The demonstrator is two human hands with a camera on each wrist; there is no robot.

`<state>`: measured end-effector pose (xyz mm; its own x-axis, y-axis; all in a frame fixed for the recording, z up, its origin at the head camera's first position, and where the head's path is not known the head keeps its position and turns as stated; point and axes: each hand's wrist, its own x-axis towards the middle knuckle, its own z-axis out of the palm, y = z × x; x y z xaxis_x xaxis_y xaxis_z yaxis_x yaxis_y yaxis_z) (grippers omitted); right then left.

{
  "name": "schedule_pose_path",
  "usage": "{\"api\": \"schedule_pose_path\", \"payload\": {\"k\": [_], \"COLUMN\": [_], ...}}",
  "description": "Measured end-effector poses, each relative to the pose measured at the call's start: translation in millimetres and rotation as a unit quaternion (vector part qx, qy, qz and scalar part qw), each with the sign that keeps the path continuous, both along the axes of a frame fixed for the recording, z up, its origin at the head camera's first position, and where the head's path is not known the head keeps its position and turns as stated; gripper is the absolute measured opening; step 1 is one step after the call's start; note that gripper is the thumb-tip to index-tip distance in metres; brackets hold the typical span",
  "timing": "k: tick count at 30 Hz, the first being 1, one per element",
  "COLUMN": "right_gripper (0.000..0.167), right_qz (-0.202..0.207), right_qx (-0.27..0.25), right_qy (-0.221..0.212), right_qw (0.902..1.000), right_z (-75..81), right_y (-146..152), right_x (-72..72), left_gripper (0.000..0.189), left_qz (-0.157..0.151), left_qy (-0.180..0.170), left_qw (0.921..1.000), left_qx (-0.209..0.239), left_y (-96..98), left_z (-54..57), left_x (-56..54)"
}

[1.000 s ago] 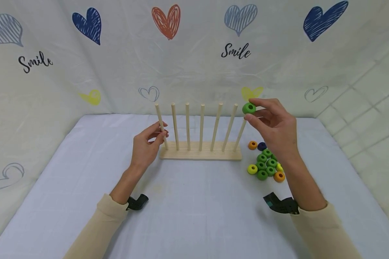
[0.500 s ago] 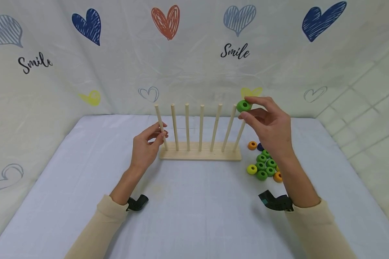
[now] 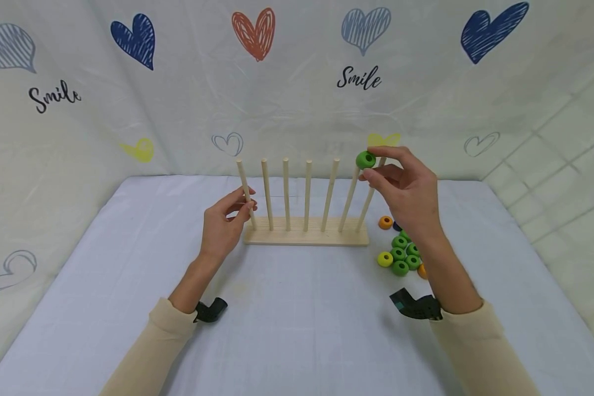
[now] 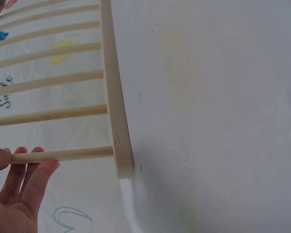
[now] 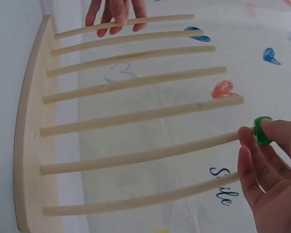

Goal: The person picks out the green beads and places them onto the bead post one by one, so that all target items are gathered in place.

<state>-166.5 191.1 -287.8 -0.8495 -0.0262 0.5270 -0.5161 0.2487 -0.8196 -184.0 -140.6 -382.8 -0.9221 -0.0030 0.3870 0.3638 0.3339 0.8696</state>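
Note:
A wooden stand with several upright pegs has its flat base [image 3: 306,237] on the white-covered table. My left hand [image 3: 223,228] pinches the leftmost peg [image 4: 82,154] between thumb and fingers. In my right hand [image 3: 410,190], thumb and fingertips pinch a green bead [image 3: 366,160] with a hole through it. That bead is right at the top of the second peg from the right [image 5: 145,154]; in the right wrist view the peg's tip meets it. The rightmost peg [image 3: 367,206] passes partly behind the right hand's fingers.
Right of the stand lies a cluster of green beads [image 3: 398,254], partly hidden by the right forearm. A yellow bead [image 3: 384,259] and an orange bead [image 3: 385,222] lie at its edge. Behind the table hangs a white curtain [image 3: 297,99] printed with hearts.
My right hand has moved left and slightly up with the green bead, from beside the rightmost peg to the top of the second peg from the right. The left hand has stayed in place.

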Motion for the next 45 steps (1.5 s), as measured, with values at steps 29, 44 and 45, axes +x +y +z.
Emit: {"api": "schedule_pose_path", "payload": {"k": [29,44,45], "right_gripper": [0.036,0.032,0.032], "right_qz": [-0.038,-0.013,-0.009], "right_qx": [0.052,0.030,0.024], "right_qy": [-0.011,-0.009,-0.008], "right_qw": [0.9979,0.9994,0.9996], "right_z": [1.3,1.8,1.8], "right_y": [-1.0,5.1,5.9], "right_x": [-7.9,-7.3,-7.2], "left_gripper": [0.025,0.024,0.024], "left_qz": [0.006,0.007,0.007], "left_qy": [-0.001,0.004,0.004], "left_qw": [1.0000,1.0000,1.0000], "left_qx": [0.003,0.002,0.000], "left_y": [2.9,4.2,4.2], "left_z": [0.5,0.1,0.0], "left_x": [-1.7,-3.8,-4.0]}}
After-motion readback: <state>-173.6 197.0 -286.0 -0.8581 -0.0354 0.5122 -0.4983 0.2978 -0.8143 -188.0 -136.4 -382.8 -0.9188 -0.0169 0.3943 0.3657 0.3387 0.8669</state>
